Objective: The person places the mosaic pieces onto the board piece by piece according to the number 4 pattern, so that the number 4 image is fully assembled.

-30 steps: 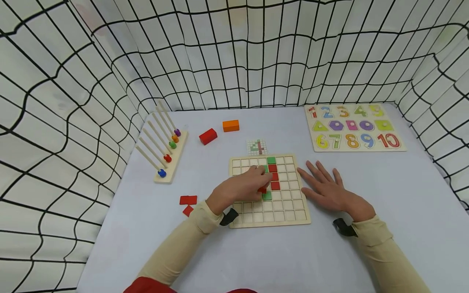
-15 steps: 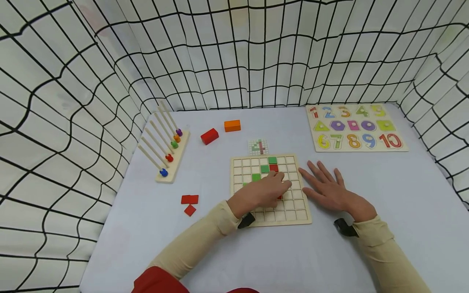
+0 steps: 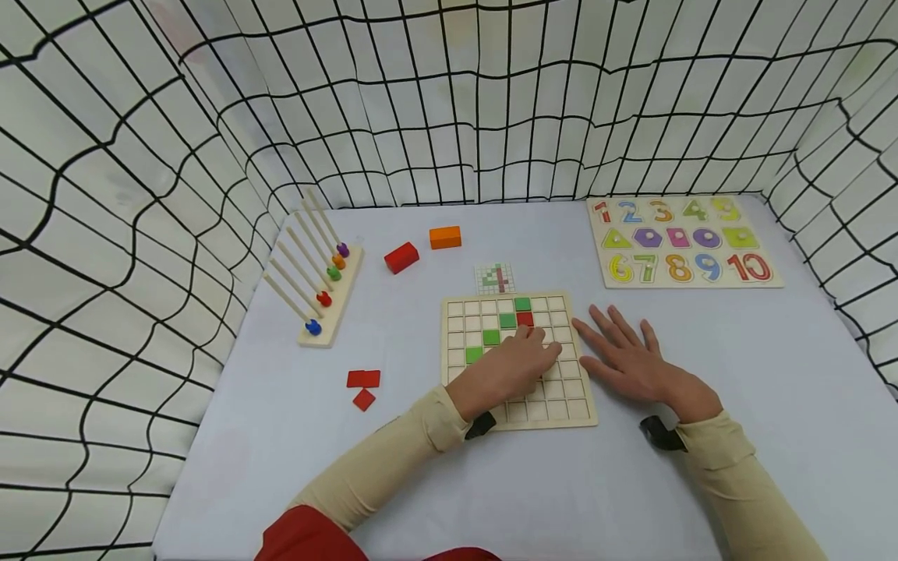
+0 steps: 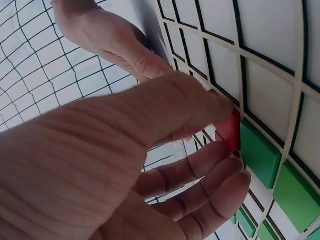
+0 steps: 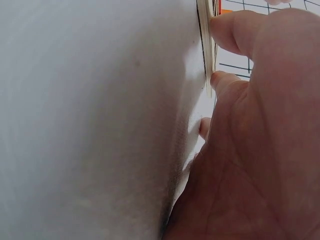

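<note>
A wooden grid board (image 3: 585, 417) lies on the table with green tiles (image 3: 491, 336) in a diagonal and a red tile (image 3: 525, 319) near its top. My left hand (image 3: 505, 374) is over the board's middle and hides several cells. In the left wrist view its thumb and forefinger pinch a red tile (image 4: 230, 131) beside a green tile (image 4: 260, 152). My right hand (image 3: 631, 364) rests with spread fingers at the board's right edge; in the right wrist view, the thumb and a finger of the right hand (image 5: 260, 115) touch the board's edge (image 5: 206, 50).
Red tiles (image 3: 363, 379) lie left of the board. Behind it are a small pattern card (image 3: 494, 278), a red block (image 3: 401, 258) and an orange block (image 3: 445, 238). A peg stand (image 3: 341, 300) is at the left, a number puzzle (image 3: 691, 280) at the back right, and black netting around.
My left hand has moved right across the board from the lower middle columns, uncovering green tiles on the left. The right hand stays by the board's edge.
</note>
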`<control>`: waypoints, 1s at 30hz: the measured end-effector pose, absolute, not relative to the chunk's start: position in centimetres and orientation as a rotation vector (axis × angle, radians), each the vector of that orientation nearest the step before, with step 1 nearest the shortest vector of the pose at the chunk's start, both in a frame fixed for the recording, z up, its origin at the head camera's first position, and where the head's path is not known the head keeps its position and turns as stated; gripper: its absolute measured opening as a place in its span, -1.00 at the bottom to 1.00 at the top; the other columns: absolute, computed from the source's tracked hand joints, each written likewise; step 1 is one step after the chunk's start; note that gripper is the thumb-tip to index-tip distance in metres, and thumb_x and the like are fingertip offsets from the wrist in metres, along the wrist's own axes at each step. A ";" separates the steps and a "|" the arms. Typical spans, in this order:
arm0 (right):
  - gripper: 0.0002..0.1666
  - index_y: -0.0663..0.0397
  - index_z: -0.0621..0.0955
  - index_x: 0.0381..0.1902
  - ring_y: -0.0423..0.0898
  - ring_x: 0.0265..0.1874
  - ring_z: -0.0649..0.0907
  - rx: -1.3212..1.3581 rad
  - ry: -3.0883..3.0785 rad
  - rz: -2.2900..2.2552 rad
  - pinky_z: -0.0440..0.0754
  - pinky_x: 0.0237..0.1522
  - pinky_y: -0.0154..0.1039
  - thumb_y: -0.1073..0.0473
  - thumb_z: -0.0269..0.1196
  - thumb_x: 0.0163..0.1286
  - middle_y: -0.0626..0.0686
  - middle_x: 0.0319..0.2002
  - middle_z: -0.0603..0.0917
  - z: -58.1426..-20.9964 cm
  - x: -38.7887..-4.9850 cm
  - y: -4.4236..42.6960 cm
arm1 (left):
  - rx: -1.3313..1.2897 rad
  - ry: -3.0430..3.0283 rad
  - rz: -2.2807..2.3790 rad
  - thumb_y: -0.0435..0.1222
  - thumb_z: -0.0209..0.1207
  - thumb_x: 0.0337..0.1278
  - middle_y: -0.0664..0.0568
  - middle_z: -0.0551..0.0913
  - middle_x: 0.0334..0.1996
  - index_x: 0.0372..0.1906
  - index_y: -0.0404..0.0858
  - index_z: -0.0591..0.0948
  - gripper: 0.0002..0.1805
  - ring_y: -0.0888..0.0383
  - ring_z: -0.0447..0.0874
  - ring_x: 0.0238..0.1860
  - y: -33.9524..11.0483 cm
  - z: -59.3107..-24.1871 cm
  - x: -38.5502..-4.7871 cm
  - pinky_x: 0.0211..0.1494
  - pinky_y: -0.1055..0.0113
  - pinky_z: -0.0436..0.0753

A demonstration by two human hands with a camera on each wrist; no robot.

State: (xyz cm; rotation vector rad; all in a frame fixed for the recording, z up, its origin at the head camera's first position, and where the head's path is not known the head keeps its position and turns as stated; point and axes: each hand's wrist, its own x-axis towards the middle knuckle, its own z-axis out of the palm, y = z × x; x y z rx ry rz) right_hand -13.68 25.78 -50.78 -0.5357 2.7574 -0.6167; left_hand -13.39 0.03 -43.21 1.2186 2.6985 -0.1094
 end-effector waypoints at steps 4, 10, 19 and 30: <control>-0.17 -0.40 0.05 0.76 0.26 0.77 -0.23 -0.535 2.741 -0.627 -0.44 0.55 0.54 -0.36 -0.05 0.68 0.12 0.79 -0.11 -50.4 -13.7 25.7 | 1.201 2.668 -0.108 -0.38 0.15 0.51 -0.09 0.64 0.14 0.32 -0.14 0.57 -0.62 0.00 0.60 0.07 0.2 -43.0 -13.4 0.05 0.29 0.72; -0.17 -0.27 0.11 0.75 0.31 0.76 -0.22 -0.525 2.729 -0.661 -0.45 0.55 0.54 -0.29 0.01 0.67 0.18 0.78 -0.09 -49.2 -13.4 25.3 | 1.158 2.646 -0.050 -0.34 0.18 0.52 -0.09 0.63 0.19 0.36 -0.14 0.55 -0.60 -0.02 0.59 0.15 -0.2 -42.7 -13.5 0.14 0.27 0.70; -0.15 -0.37 0.03 0.77 0.26 0.77 -0.26 -0.526 2.726 -0.636 -0.46 0.55 0.54 -0.34 -0.03 0.68 0.13 0.79 -0.12 -50.2 -13.7 25.6 | 0.986 2.586 0.156 -0.33 0.35 0.39 -0.11 0.61 0.21 0.29 -0.19 0.52 -0.55 -0.07 0.50 0.14 -3.4 -42.0 -14.1 0.12 0.20 0.64; -0.16 -0.21 0.10 0.76 0.32 0.76 -0.25 -0.536 2.709 -0.674 -0.47 0.53 0.56 -0.26 0.02 0.68 0.20 0.78 -0.10 -48.9 -13.2 25.2 | 0.880 2.618 0.317 -0.37 0.37 0.35 -0.14 0.61 0.03 0.18 -0.27 0.60 -0.64 -0.02 0.46 -0.02 -6.9 -42.2 -13.9 0.01 0.19 0.58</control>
